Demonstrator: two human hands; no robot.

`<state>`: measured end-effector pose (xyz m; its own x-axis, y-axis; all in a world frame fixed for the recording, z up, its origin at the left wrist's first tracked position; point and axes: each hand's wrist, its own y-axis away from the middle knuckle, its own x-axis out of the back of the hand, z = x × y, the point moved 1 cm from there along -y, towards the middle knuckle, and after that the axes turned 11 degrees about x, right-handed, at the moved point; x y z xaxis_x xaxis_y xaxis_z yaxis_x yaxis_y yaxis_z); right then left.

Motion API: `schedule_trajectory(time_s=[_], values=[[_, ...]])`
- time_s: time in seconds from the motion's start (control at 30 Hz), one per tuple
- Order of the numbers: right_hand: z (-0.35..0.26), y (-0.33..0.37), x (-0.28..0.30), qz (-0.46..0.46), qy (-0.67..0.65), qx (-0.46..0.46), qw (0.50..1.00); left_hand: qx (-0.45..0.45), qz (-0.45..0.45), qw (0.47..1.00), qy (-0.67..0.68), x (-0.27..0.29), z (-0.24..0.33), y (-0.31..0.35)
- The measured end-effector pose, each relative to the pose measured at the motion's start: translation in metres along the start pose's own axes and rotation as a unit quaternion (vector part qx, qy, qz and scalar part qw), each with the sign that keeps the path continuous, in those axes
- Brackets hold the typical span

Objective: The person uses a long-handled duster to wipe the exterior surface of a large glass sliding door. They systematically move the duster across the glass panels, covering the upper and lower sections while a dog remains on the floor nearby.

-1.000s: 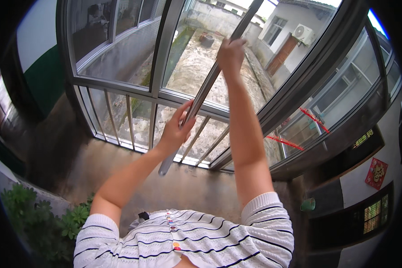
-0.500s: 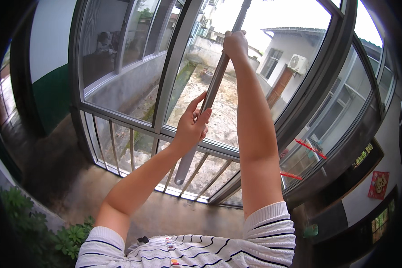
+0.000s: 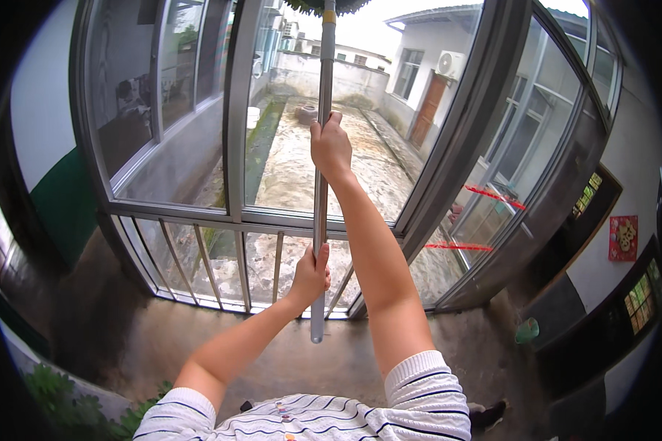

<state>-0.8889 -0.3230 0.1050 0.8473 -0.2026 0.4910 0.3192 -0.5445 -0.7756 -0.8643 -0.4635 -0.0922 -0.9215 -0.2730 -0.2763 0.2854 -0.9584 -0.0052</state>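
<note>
A long-handled mop stands nearly upright in front of me, with a grey metal pole. Its shaggy dark green mop head shows only in part at the top edge, in front of the tall window pane. My right hand is closed around the middle of the pole. Lower down, my left hand grips the pole a little above its rounded grey end. Whether the mop head touches the glass, I cannot tell.
Metal-framed windows with low bars stand ahead, and a paved yard shows beyond them. Leafy green plants are at the lower left. A green bin stands on the concrete floor at the right. Red strips cross the right-hand panes.
The pole has swung from a rightward tilt to nearly upright and come lower. Both hands have moved down with it, the right one also leftward. The green mop head has come further into view.
</note>
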Motion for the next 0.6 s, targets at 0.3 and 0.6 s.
schedule_trajectory(time_s=[0.3,0.6], values=[[0.096,0.037,0.049,0.078,-0.081,-0.126,0.986,-0.030,-0.001,0.972,-0.231,-0.016,-0.028,-0.004],[0.105,0.139,0.015,0.053,-0.119,-0.176,0.976,-0.030,0.033,0.964,-0.264,0.028,-0.091,0.046]])
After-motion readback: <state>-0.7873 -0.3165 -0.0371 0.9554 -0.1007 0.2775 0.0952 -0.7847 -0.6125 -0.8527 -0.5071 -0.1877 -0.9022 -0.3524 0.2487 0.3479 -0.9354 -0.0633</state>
